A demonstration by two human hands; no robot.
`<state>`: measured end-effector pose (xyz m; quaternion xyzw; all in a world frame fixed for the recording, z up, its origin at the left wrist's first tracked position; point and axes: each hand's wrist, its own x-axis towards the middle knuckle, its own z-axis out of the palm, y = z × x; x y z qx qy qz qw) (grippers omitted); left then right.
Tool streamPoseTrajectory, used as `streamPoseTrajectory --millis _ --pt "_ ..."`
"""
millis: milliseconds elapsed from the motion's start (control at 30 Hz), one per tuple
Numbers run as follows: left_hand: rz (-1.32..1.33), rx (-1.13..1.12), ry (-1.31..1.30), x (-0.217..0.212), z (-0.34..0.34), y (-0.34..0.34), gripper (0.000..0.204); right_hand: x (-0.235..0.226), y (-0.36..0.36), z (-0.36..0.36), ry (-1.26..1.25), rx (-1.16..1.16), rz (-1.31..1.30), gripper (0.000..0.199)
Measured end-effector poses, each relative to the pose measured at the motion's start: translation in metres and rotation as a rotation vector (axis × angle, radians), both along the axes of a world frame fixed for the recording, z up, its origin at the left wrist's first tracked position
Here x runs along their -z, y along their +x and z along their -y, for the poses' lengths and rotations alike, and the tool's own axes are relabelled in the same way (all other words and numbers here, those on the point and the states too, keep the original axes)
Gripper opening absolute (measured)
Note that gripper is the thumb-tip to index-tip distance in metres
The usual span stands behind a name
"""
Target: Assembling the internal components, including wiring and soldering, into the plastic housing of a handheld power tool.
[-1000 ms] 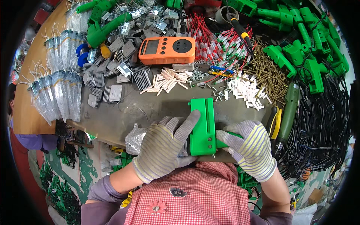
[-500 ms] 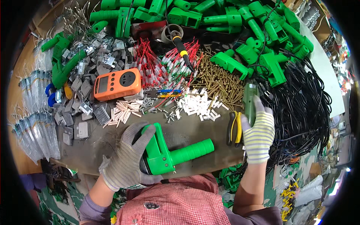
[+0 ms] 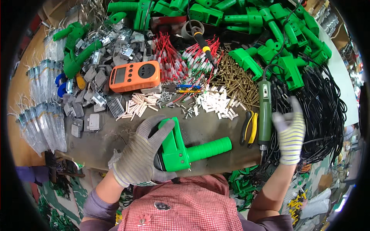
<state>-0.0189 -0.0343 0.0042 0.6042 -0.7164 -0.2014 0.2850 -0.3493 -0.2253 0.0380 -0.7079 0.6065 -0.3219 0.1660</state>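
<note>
My left hand (image 3: 143, 154), in a striped grey glove, is closed around the body of a green plastic housing with a ribbed handle (image 3: 208, 151). The handle points right, and small screw heads show on the housing's face. A dark part at its lower left is mostly covered by my fingers. My gloved right hand (image 3: 291, 134) is empty, thumb and fingers apart, over the edge of a heap of black power cords (image 3: 320, 111). Just left of it lies a green electric screwdriver (image 3: 264, 111), bit toward me. Yellow-and-black pliers (image 3: 249, 128) rest beside the screwdriver.
An orange meter (image 3: 135, 76) sits among grey metal parts (image 3: 92, 122). Piles of white sleeves (image 3: 216, 101), brass screws (image 3: 235, 82) and red wires (image 3: 169, 57) lie behind. Green housings (image 3: 243, 19) are heaped at the back. A soldering iron (image 3: 203, 44) stands in a holder.
My right hand has let go of the electric screwdriver and moved right, off it. The left hand still holds the green housing. The whole view has shifted slightly.
</note>
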Motion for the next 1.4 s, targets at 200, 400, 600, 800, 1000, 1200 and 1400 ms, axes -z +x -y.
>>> streamPoseTrajectory --millis 200,400,600,800,1000,1200,1400 --pt "-0.006 -0.024 0.005 0.001 -0.004 0.002 0.116 0.043 0.019 -0.009 -0.214 -0.028 -0.604 0.078" --pt "0.027 -0.01 0.009 0.003 -0.003 0.001 0.116 0.021 0.004 -0.016 0.093 -0.145 0.845 0.065" --pt "0.021 -0.015 -0.001 0.008 -0.006 0.002 0.121 0.001 0.075 -0.038 0.558 -0.74 1.948 0.061" --pt "0.054 -0.003 0.015 0.004 0.001 0.0 0.121 0.047 0.078 -0.029 0.586 -0.735 2.028 0.051" --pt "0.028 -0.004 -0.011 0.004 0.001 0.001 0.117 0.056 0.086 -0.027 0.627 -0.801 2.017 0.05" --pt "0.006 -0.02 -0.006 0.005 0.001 0.001 0.113 0.057 0.089 -0.032 0.651 -0.695 2.05 0.051" --pt "0.015 -0.043 0.012 0.006 -0.004 0.0 0.11 0.058 0.093 -0.033 0.681 -0.656 2.109 0.047"
